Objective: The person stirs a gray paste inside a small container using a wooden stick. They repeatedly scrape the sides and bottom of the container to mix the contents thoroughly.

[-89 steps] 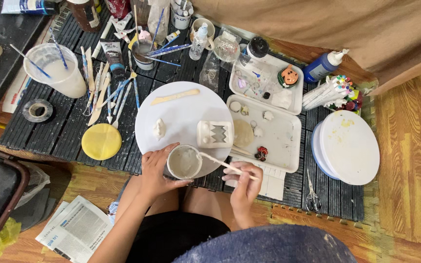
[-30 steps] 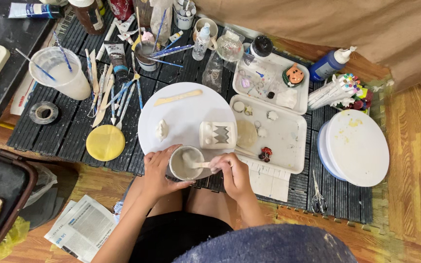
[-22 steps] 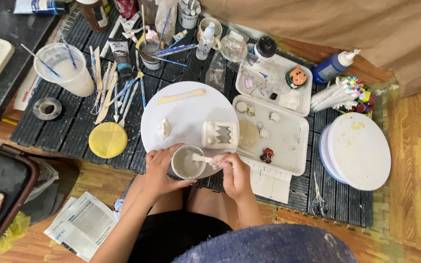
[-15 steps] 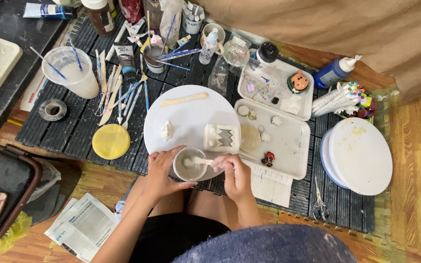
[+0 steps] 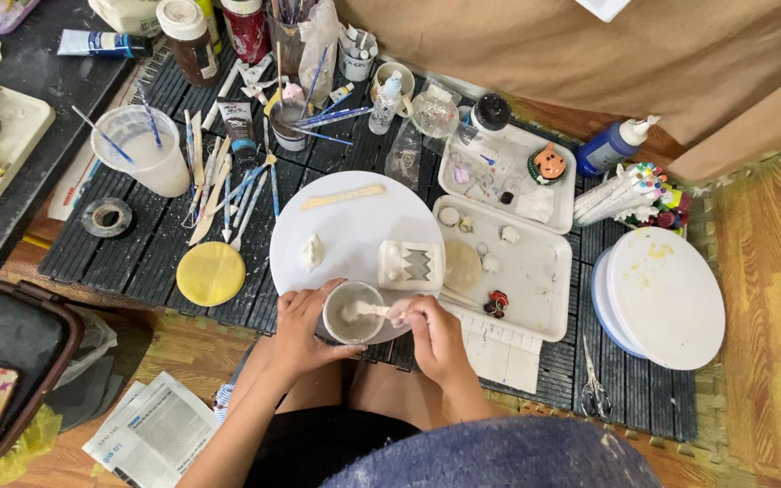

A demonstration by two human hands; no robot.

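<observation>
The left hand [image 5: 300, 330] wraps one small grey cup [image 5: 352, 313] at the near edge of the round white board [image 5: 354, 226], the right hand [image 5: 434, 333] pinching one stick [image 5: 374, 310] dipped inside, two white trays [image 5: 535, 271] crowding just beside.

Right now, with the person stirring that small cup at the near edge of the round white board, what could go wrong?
1. The small cup sits at the near rim of the round white board, steadied only by the left hand; a hard stir could tip it toward the lap.
2. The right hand works the stick close to the small white mould; paste could flick onto it.
3. The right hand's elbow room is tight beside the white tray, so small pieces there could get knocked.
</observation>
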